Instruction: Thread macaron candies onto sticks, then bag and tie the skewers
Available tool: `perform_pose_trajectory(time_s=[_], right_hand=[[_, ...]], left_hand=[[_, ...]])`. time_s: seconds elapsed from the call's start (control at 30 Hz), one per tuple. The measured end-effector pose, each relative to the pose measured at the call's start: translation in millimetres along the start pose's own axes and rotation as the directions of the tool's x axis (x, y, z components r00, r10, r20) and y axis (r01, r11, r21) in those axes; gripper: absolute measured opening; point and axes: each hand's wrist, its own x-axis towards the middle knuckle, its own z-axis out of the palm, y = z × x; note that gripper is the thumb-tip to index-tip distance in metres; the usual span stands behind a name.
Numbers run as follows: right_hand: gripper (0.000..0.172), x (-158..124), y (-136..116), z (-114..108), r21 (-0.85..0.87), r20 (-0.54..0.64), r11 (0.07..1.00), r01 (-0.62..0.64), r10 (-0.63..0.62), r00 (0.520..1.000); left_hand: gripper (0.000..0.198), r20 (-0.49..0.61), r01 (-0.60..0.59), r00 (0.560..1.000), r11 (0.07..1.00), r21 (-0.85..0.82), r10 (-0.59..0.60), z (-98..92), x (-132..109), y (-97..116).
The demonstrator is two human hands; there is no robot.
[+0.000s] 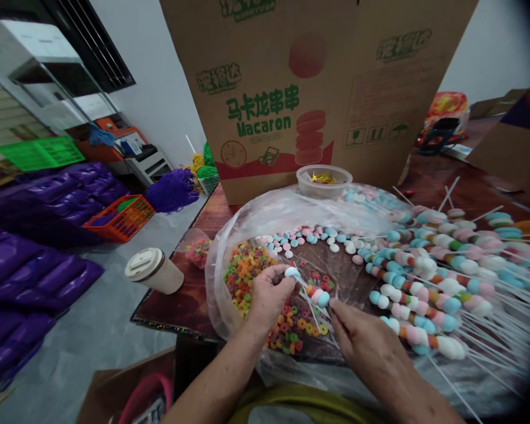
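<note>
My left hand [268, 294] pinches a pale blue marshmallow piece [292, 272] at the tip of a thin white stick. My right hand [357, 338] is closed on the lower end of that stick [311, 303], which carries pink, blue and coloured pieces [318, 295]. Both hands hover over a pile of colourful cereal rings [247, 271] lying on a clear plastic sheet [229, 235]. Loose pastel marshmallow discs [318, 238] are scattered just beyond.
Several finished skewers [428, 277] fan out on the right. A large "Macaron" cardboard box [309, 88] stands behind a small clear tub [324, 179]. A lidded paper cup [152, 271] lies at the table's left edge. Purple bags [35, 265] and an orange basket [119, 218] fill the floor left.
</note>
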Motion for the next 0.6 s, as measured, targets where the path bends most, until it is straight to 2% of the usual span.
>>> perform_pose_trajectory(time_s=[0.2,0.3,0.4,0.5,0.6], right_hand=[[0.017,5.4,-9.1,-7.5,-0.271,0.104,0.962,-0.039,0.070,0.992],[0.016,6.9,-14.7,-15.1,-0.306,0.175,0.951,-0.039,0.097,0.980],[0.017,8.0,-22.2,-21.0,-0.327,0.187,0.944,-0.035,0.100,0.977],[0.019,8.7,-30.8,-22.2,-0.353,0.191,0.935,-0.028,0.102,0.976],[0.021,9.5,-33.8,-17.3,-0.358,0.216,0.934,-0.021,0.105,0.971]], left_hand=[[0.017,0.034,-0.154,0.988,0.958,0.243,0.150,-6.4,-0.9,-10.9],[0.021,0.088,-0.278,0.960,0.857,0.435,0.266,-11.3,-3.4,-13.2],[0.024,0.148,-0.373,0.922,0.715,0.592,0.359,-13.1,-6.8,-13.4],[0.024,0.175,-0.403,0.905,0.652,0.642,0.387,-11.3,-9.1,-15.4],[0.022,0.206,-0.408,0.909,0.673,0.617,0.363,-9.5,-9.6,-20.6]])
